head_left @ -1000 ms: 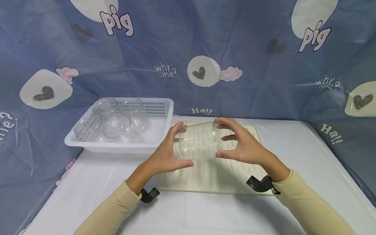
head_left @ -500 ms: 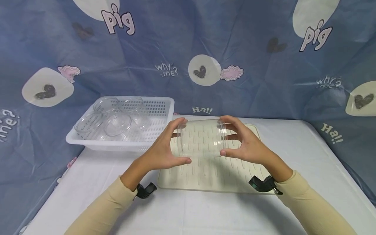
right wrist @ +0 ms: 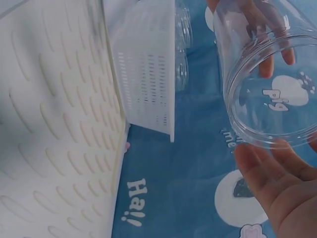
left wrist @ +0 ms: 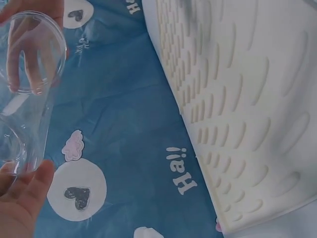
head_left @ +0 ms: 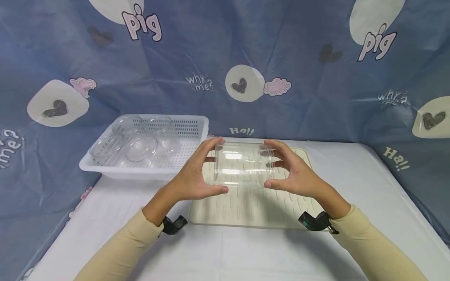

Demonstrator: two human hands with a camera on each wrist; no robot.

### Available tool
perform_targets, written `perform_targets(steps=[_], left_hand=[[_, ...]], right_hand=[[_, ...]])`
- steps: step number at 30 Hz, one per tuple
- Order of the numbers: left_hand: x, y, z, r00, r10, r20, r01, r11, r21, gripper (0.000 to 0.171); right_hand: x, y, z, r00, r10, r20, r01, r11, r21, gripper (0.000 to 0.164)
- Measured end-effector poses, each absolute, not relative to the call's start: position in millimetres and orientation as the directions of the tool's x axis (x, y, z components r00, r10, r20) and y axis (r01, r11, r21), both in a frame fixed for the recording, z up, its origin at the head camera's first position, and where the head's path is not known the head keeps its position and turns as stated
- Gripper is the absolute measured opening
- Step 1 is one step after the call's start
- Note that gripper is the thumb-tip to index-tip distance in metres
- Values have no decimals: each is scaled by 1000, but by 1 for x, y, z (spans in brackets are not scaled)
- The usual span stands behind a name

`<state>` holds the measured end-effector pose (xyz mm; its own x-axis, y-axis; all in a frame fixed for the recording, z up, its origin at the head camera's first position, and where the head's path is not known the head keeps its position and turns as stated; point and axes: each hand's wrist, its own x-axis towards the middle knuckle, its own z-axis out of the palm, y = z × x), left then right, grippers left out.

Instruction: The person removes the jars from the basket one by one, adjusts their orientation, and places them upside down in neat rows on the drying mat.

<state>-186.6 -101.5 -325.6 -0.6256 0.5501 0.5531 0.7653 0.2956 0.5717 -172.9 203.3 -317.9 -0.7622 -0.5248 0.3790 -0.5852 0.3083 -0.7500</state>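
Between my two hands a clear jar (head_left: pixel 242 166) lies on its side in the air, above the cream ribbed mat (head_left: pixel 242 212). My left hand (head_left: pixel 197 175) grips its left end, which looks like the base, thumb below and fingers at the top. At the other end my right hand (head_left: pixel 299 173) holds the rim, its thumb at the lower edge. In the right wrist view the jar's round, lidless mouth (right wrist: pixel 235 116) faces the right palm. The left wrist view catches the jar (left wrist: pixel 37 114) at its left edge, fingers showing through the clear wall.
A white slotted basket (head_left: pixel 190 156) with several clear jars (head_left: pixel 140 148) stands at the back left, close to my left hand. White cloth (head_left: pixel 218 253) covers the table, and a blue printed curtain (head_left: pixel 302 109) hangs right behind it.
The jar has turned from tilted to nearly level, its base end swinging up and its rim shifting slightly right. My left hand has risen a little, and the right has moved slightly right.
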Motion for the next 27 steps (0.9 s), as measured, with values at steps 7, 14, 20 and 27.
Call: perform_targets(steps=[7,14,20,27], left_hand=[[-189,-98,-316,-598,565,569,791,303,531,112],[-187,-95,-308,-596,566,569,796,327,509,106],[-185,-93,-304,-584,573,575,802,299,517,106],[-182,-86,-302,-608,533,588,785,299,542,109]], right_hand=[[-172,205,-323,-783,-520,343,-564,358,-744,99],[-171,202,-333,-783,-533,322,-572,410,-711,102],[-172,198,-340,-772,-532,349,-598,420,-683,102],[-174,190,-353,-750,-536,387,-620,368,-693,104]])
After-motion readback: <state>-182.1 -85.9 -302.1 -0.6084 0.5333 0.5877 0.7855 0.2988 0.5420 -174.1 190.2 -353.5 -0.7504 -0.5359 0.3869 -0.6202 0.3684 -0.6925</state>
